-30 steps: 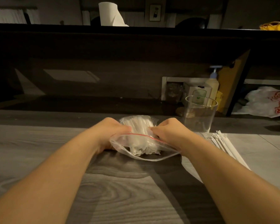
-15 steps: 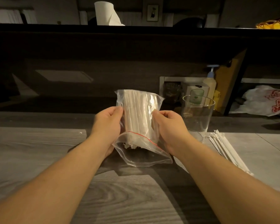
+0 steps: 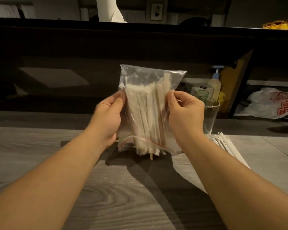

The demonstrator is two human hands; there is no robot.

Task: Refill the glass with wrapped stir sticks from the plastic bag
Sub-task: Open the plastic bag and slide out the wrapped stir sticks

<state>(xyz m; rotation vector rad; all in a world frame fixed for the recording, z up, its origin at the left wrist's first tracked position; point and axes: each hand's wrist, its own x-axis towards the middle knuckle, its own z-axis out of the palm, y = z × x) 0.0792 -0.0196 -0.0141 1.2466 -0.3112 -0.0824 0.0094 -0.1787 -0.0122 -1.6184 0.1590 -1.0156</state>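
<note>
A clear plastic bag (image 3: 150, 77) with a red zip line hangs mouth down above the grey table. It is packed with white wrapped stir sticks (image 3: 145, 117), and their lower ends poke out of the open mouth. My left hand (image 3: 109, 117) grips the bag's left side and my right hand (image 3: 184, 117) pinches its right side. An empty clear glass (image 3: 210, 117) stands upright just behind my right hand. A loose pile of wrapped sticks (image 3: 229, 146) lies on the table to the right of the glass.
The grey wood-grain table (image 3: 40, 146) ends at a dark raised counter (image 3: 140, 40) behind. A paper towel roll (image 3: 109, 10) stands on that counter. A pump bottle (image 3: 214, 83), a small box and a white printed bag (image 3: 273, 103) sit at the back right.
Both hands have lifted the bag off the table and turned it upright with its mouth down. The sticks have slid toward the mouth and now stick out below it.
</note>
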